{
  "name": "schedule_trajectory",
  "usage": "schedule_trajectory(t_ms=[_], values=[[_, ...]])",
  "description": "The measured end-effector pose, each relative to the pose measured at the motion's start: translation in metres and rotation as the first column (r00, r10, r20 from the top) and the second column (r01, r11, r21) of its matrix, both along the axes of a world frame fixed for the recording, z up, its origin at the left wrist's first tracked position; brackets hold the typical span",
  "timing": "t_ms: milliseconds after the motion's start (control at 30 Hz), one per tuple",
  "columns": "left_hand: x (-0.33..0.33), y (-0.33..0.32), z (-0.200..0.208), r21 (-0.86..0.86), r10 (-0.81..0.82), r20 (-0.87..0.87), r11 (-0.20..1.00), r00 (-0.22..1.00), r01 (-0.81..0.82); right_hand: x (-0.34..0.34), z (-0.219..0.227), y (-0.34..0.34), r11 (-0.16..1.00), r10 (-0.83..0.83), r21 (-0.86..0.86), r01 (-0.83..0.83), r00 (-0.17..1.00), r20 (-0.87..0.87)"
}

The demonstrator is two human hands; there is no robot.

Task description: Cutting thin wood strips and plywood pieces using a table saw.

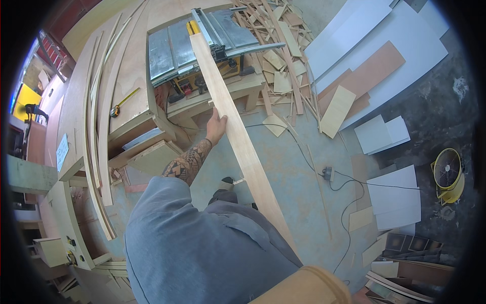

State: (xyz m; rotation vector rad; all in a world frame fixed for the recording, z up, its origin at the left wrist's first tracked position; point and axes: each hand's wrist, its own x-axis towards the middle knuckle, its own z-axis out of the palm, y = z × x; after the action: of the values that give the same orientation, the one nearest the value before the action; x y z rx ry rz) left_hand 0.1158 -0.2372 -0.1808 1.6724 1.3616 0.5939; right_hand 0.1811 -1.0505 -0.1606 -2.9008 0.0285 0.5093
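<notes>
A long, pale wooden board (230, 119) runs from the table saw (174, 43) down past my right side. My left hand (216, 126) grips its left edge about midway, thumb against the wood and the other fingers mostly hidden. The board's far end lies on the saw's metal top, beside the yellow piece (193, 27) and the long rip fence (205, 28). Its near end disappears behind my body and a tan, seamed thing at the bottom edge. My right hand does not show; only a small patch of skin appears at the lower right.
On the workbench (129, 76) at left lie long thin strips (96, 96) and a tape measure (115, 110), partly pulled out. Offcuts (283, 66) pile beyond the saw. White sheets (349, 30) and a yellow fan (447, 172) stand at right. A black cable (349, 230) crosses the floor.
</notes>
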Motion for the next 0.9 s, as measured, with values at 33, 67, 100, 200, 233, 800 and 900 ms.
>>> schedule_trajectory(t_ms=[33,67,100,200,233,800,900], values=[[0.001,0.002,0.001,-0.008,-0.002,0.008,1.000,1.000,0.002,0.000,0.001,0.001,1.000,-0.007,-0.014,0.007,1.000,-0.018],[0.001,0.003,0.002,-0.016,-0.005,0.017,1.000,1.000,0.005,0.000,0.003,0.003,1.000,-0.009,-0.017,0.009,1.000,-0.021],[0.001,0.004,0.002,-0.019,-0.007,0.013,1.000,1.000,0.007,0.001,0.004,0.004,1.000,-0.003,-0.011,0.002,1.000,-0.029],[0.003,0.004,0.009,-0.040,-0.006,0.005,0.999,1.000,0.006,0.001,0.011,0.013,1.000,-0.012,-0.011,0.012,0.999,-0.040],[0.003,0.006,0.007,-0.030,-0.004,0.017,1.000,1.000,0.004,0.001,0.014,0.018,1.000,-0.024,-0.014,0.023,0.999,-0.043],[0.006,0.058,-0.010,0.029,-0.033,0.016,0.999,0.999,0.032,0.004,0.015,0.043,0.999,-0.023,-0.043,0.019,0.996,-0.089],[0.008,0.068,-0.008,0.005,-0.024,-0.027,1.000,0.999,0.024,0.004,0.017,0.053,0.999,-0.010,-0.043,0.007,0.997,-0.078]])
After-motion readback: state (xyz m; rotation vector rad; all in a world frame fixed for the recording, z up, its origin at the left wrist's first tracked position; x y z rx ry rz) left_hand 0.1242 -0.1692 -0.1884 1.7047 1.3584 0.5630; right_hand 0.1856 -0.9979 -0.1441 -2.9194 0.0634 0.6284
